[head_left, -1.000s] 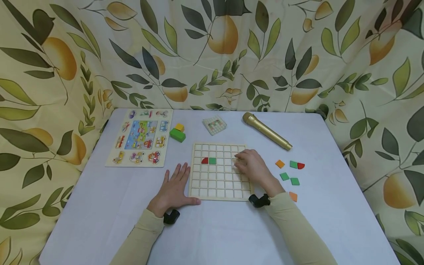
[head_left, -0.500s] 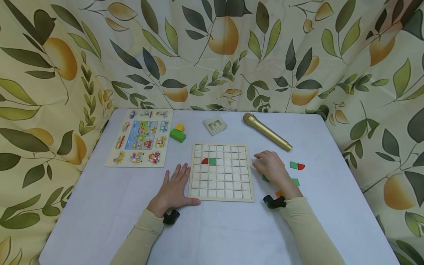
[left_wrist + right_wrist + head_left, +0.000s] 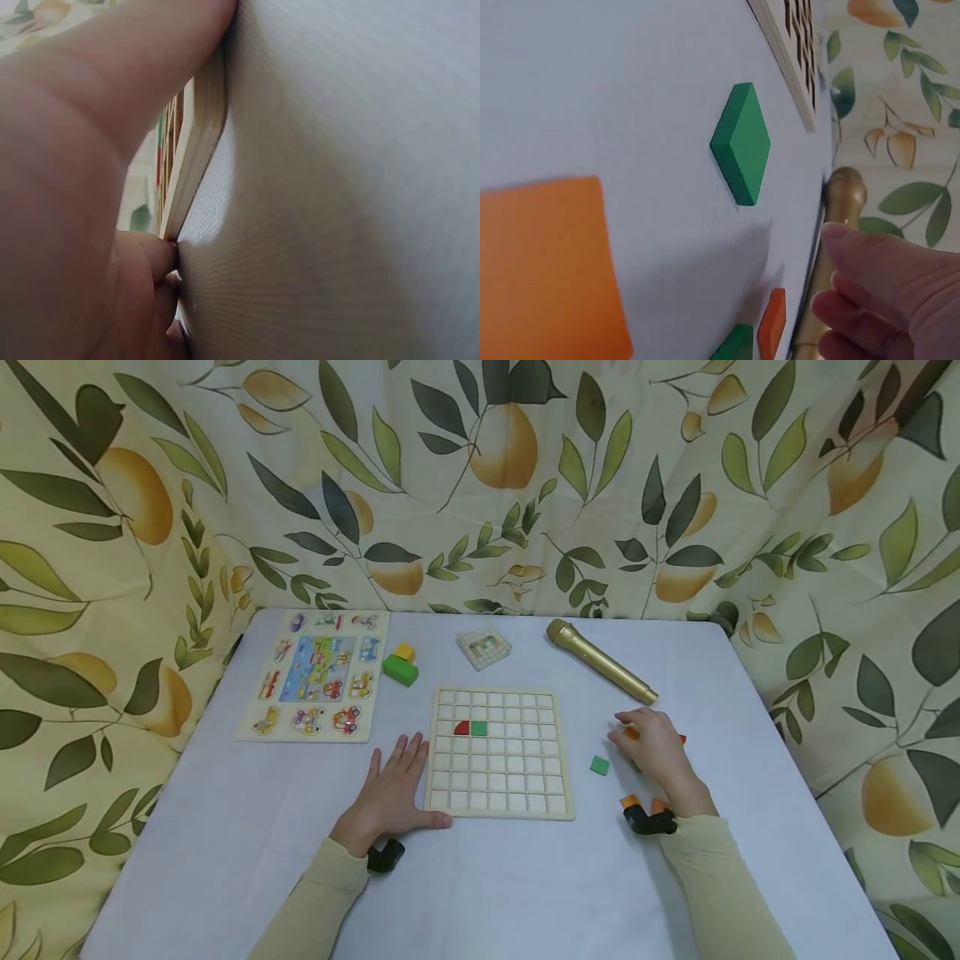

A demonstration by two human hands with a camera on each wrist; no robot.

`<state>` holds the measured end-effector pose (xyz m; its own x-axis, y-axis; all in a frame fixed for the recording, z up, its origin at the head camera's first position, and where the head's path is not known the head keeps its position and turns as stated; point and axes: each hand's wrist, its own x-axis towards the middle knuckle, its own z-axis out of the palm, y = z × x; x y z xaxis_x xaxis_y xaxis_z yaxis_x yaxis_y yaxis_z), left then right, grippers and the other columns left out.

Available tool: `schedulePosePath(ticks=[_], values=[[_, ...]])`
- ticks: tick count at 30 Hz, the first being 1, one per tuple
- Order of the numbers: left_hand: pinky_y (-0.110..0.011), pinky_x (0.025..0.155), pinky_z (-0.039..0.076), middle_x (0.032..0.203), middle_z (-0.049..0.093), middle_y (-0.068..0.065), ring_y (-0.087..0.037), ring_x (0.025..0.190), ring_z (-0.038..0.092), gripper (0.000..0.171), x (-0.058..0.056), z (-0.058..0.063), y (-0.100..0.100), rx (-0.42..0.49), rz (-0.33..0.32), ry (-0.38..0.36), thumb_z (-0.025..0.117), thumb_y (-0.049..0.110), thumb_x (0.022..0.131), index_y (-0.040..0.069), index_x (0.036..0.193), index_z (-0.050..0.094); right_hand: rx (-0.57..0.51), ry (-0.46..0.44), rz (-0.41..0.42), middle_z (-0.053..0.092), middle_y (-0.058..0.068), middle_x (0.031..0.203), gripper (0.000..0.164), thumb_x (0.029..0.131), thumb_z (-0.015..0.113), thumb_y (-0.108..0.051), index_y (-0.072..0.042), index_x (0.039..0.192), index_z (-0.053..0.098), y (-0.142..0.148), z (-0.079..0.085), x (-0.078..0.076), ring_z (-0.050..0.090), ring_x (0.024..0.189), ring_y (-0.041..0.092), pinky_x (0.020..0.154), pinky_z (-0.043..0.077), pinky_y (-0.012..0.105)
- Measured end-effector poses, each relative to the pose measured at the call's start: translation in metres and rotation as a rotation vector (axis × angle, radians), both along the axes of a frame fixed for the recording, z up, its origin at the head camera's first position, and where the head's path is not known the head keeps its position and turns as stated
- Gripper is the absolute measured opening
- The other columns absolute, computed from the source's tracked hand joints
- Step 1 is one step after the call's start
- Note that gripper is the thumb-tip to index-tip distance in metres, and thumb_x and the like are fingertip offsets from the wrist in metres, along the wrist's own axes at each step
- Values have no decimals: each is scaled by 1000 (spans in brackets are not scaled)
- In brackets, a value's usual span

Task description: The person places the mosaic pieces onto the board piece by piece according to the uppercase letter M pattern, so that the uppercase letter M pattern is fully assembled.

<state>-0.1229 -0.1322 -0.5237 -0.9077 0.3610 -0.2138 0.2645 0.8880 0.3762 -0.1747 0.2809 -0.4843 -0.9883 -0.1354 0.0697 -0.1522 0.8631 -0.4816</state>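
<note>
My left hand (image 3: 386,797) rests with spread fingers at the near left corner of a wooden grid board (image 3: 498,797). In the left wrist view, the board's edge (image 3: 202,142) shows between thumb and fingers. A red quarter-round tile (image 3: 462,728) and a green square tile (image 3: 478,728) sit side by side in the grid. My right hand (image 3: 657,752) hovers over loose tiles right of the board, beside an orange tile (image 3: 632,733). In the right wrist view its fingers (image 3: 855,307) are loosely bent, with nothing visible between them. One green tile (image 3: 742,146) lies between hand and board.
A gold microphone (image 3: 602,662) lies behind the right hand. Behind the board are a small patterned grid card (image 3: 483,647) and green (image 3: 400,670) and yellow (image 3: 405,652) blocks. A picture puzzle (image 3: 251,722) lies back left. Two orange tiles (image 3: 628,801) show near the right wrist.
My right hand has moved rightward from above the board to the loose tiles, uncovering a green tile and hiding others. The left hand has stayed in place.
</note>
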Motion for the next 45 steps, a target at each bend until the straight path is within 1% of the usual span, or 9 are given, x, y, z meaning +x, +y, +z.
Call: schedulePosePath(ticks=[4,7,12,16,19,23,34,41,45], values=[[-58,112,-5,162,5,-8,-27,147,-5,129,6,-3,-4,-18,16,-20,67,81,64,7,156,16,13,-21,-16,61,28,115,39,89,72,-12,11,120,63,4,-6,4,48,111,48,95,38,58],[-58,112,-5,162,6,-9,-28,147,-4,129,9,-5,-4,-17,16,-25,67,81,64,6,156,17,48,-42,-39,61,28,112,41,88,73,-14,11,119,63,6,-9,6,50,108,48,92,40,58],[-57,113,-6,162,6,-9,-28,147,-3,129,7,-5,-2,13,8,-9,69,79,64,5,156,17,93,-29,-80,58,30,109,44,87,75,-15,12,118,63,12,-10,8,48,103,49,87,42,58],[-57,113,-5,162,6,-9,-28,147,-4,129,5,-4,0,-2,4,1,68,80,64,6,156,17,129,-19,-108,58,31,106,44,85,77,-16,13,116,64,18,-11,8,49,100,50,80,43,56],[-58,113,-4,162,7,-10,-29,147,-3,128,5,-3,0,4,3,5,69,79,65,4,156,18,150,-30,-126,59,29,101,44,84,77,-18,12,113,65,19,-12,8,50,95,47,74,44,52],[-58,112,-4,162,8,-10,-29,147,-2,127,5,0,1,8,1,5,69,78,65,4,156,19,156,-56,-158,58,26,98,42,85,76,-19,11,112,66,20,-11,8,48,92,44,72,42,49],[-59,112,-3,162,8,-10,-29,147,-2,126,3,1,1,3,-4,8,69,78,66,5,156,18,126,-17,-190,54,28,104,31,87,74,-14,9,107,69,17,-15,8,45,97,46,76,41,53],[-58,113,-4,162,7,-9,-28,147,-3,127,2,1,1,-11,0,7,68,79,66,5,156,17,94,13,-207,51,27,112,30,88,73,-12,8,110,67,14,-20,7,42,105,45,83,38,55],[-58,113,-4,162,7,-9,-28,147,-3,127,2,1,1,-14,1,11,68,78,66,4,156,18,62,52,-195,51,27,112,31,88,74,-11,8,111,66,12,-20,7,42,105,45,85,37,56]])
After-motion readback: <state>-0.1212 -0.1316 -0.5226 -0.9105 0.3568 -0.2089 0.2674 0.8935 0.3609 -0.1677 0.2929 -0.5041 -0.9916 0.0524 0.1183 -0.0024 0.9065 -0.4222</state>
